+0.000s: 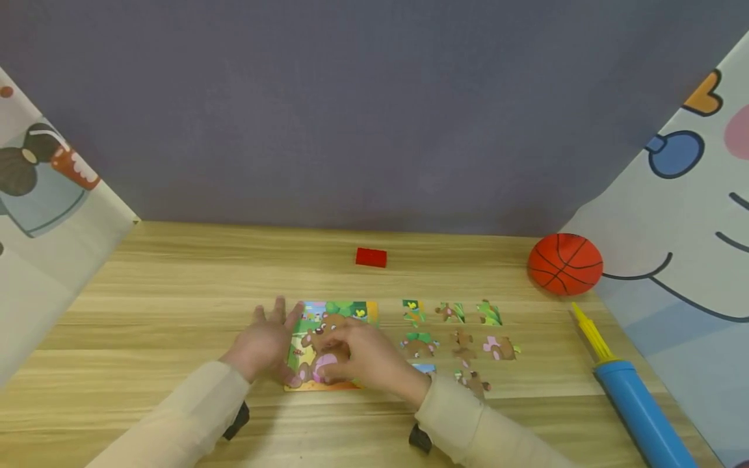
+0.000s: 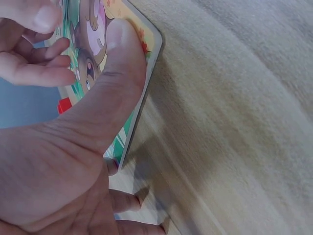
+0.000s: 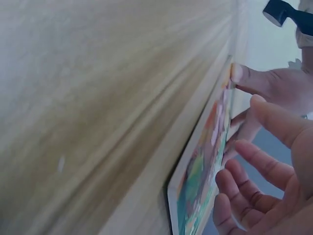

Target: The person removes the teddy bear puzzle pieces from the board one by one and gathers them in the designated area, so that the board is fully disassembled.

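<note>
Both hands work the bear puzzle board (image 1: 333, 338) on the wooden table (image 1: 175, 292): left hand (image 1: 266, 344) steadies its edge, thumb flat; right hand (image 1: 357, 357) pinches a piece (image 1: 324, 364). Eight loose pieces (image 1: 462, 338) lie beside it.

— What is pressed by the left hand (image 2: 63, 166)?
— The corner of the puzzle board (image 2: 139, 105) is pinned under the thumb, on the wooden table (image 2: 234, 117).
— And the right hand (image 2: 34, 49)?
— Its fingers are seen lying over the bear picture. A small red block (image 2: 63, 105) is glimpsed between the hands.
</note>
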Tool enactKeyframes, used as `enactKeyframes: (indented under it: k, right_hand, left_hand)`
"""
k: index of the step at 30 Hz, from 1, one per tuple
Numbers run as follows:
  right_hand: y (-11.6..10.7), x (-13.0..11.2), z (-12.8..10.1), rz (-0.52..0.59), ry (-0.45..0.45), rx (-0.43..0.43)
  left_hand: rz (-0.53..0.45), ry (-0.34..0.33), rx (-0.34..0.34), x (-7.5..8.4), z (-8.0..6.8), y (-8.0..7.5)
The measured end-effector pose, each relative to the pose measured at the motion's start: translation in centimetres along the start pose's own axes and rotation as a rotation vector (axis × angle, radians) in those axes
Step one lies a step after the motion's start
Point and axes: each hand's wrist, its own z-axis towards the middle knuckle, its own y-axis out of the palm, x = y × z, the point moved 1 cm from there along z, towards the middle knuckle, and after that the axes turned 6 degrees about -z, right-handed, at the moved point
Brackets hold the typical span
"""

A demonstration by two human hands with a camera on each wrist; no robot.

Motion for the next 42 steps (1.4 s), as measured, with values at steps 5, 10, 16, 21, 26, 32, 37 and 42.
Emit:
enactKeyframes:
  k: [5,10,16,21,26,32,37,42]
  right_hand:
    - [1.0,-0.2,0.6,-0.147,-0.02,0.01]
    - [1.7,-0.5,0.9,-0.234,-0.073,0.054]
    - [1.8,-0.9,0.9,-0.182,-0.08,0.069]
    - [1.8,-1.1,1.1,-0.154,-0.056,0.067]
    - [1.4,-0.9,1.4,-0.179,-0.027,0.056]
    - [0.3,0.3,1.7,-0.171,0.041,0.002]
    - [-0.6,1.5,2.0,-0.093,0.052,-0.031]
    - [-0.6,1.9,1.9,-0.179,0.037,-0.034]
  left_hand:
    - [0.013,0.009,0.007,-0.1,0.0,0.1]
    - [0.033,0.014,0.006,-0.1,-0.1,0.0]
    - [0.046,0.003,-0.03,0.1,0.1,-0.2]
    - [0.043,-0.015,-0.05,0.1,0.3,-0.4]
    - [0.017,-0.013,-0.052,0.1,0.3,-0.4]
    - [0.009,-0.024,-0.055,0.1,0.2,-0.3]
    - [-0.015,-0.05,-0.054,0.2,0.2,-0.2]
    - [-0.033,-0.053,-0.044,0.2,0.3,0.0]
